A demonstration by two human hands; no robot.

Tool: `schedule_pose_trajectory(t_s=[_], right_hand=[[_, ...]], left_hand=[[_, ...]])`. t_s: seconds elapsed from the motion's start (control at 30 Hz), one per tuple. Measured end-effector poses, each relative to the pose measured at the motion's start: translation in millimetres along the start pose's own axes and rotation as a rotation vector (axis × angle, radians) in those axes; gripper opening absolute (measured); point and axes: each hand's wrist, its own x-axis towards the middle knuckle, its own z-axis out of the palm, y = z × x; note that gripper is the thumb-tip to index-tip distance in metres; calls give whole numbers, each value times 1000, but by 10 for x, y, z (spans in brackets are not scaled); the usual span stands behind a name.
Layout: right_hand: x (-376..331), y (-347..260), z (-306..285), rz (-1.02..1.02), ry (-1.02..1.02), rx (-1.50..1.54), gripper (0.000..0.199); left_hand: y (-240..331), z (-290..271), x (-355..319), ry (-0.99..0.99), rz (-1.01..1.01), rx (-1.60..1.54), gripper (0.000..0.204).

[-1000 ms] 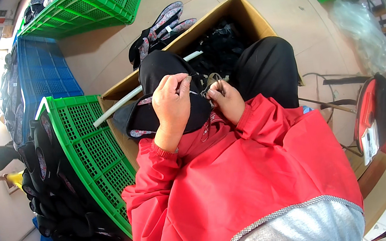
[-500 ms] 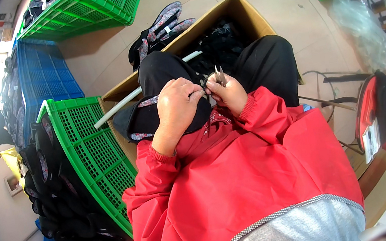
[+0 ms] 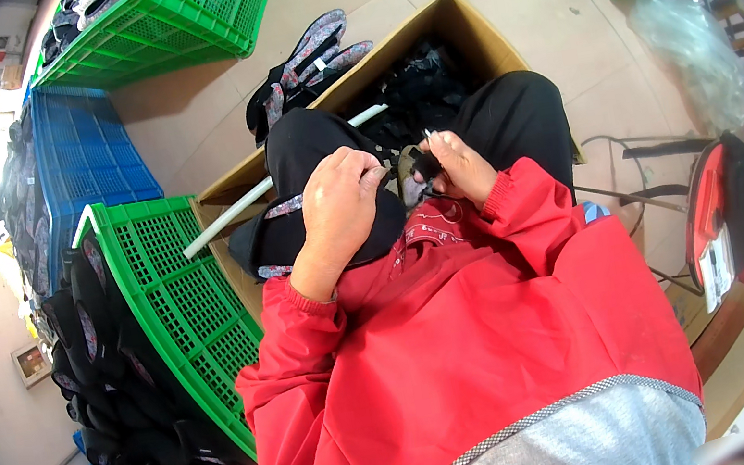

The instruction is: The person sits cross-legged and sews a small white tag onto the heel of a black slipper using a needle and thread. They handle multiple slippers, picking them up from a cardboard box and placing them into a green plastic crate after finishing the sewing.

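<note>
My left hand is closed in a pinch above my left knee; what its fingertips grip is too small to tell. A few inches to the right, my right hand is closed around thread snips, with only a metal tip standing out past the fingers. Dark material shows under the right fingers. Across my left thigh lies a black fabric piece with floral lining. Below the hands, a red apron covers my lap.
Between my knees stands a cardboard box of black pieces, with a white tube across its left side. Floral-lined pieces lie beyond it. Left are a green crate, a blue crate and heaped black pieces.
My right hand has turned and shifted slightly right, away from the left hand. The snips' blades, plainly visible before, are now mostly hidden. My left hand has hardly moved.
</note>
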Motion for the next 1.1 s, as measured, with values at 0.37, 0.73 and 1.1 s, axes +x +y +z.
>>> schedule_pose_trajectory(t_s=[0.37, 0.73, 1.1], right_hand=[[-35, 377, -17, -30, -380, 45, 17], [-59, 165, 289, -338, -289, -254, 12], [-76, 346, 223, -50, -200, 276, 20]], left_hand=[[44, -37, 22, 97, -78, -51, 7], [17, -22, -15, 104, -50, -83, 6], [-16, 7, 7, 138, -80, -52, 11]])
